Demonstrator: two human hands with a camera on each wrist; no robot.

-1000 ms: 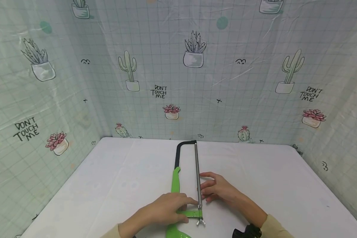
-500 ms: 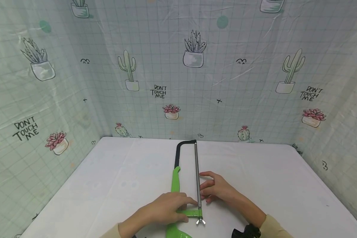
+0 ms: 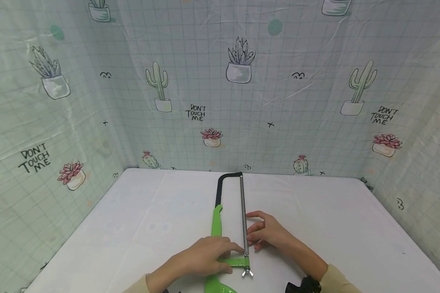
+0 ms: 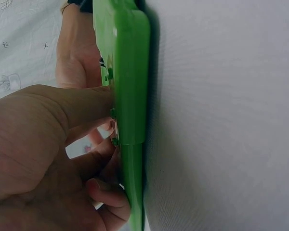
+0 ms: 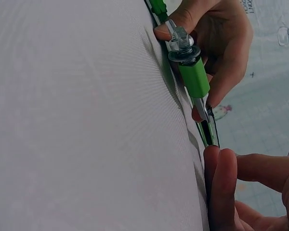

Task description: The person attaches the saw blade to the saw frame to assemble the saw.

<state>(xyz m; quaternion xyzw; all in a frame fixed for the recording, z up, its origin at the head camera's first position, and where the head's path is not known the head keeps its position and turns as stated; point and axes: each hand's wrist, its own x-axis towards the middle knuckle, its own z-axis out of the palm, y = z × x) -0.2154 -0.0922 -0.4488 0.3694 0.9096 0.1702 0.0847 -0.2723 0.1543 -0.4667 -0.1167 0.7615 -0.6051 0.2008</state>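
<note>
A hacksaw point(image 3: 216, 221) with a green handle part and black front frame lies on the white table, its silver blade point(image 3: 243, 203) facing right. My left hand point(image 3: 205, 254) lies over the green frame near the handle and grips it, thumb and fingers on either side of the short crosspiece. In the left wrist view, the thumb presses against the green frame point(image 4: 132, 82). Along the blade's right side, my right hand point(image 3: 269, 232) holds it with bent fingertips. A wing nut point(image 5: 182, 41) sits at the blade's near end, beyond the green holder point(image 5: 195, 77).
The white table point(image 3: 150, 195) reaches back to a patterned curtain point(image 3: 190, 81) with printed cacti, which also hangs at both sides. A black device point(image 3: 303, 285) is at my right wrist, close to the front.
Hardly anything differs. Both hands keep their places on the hacksaw, and the blade's near end shifts only very slightly.
</note>
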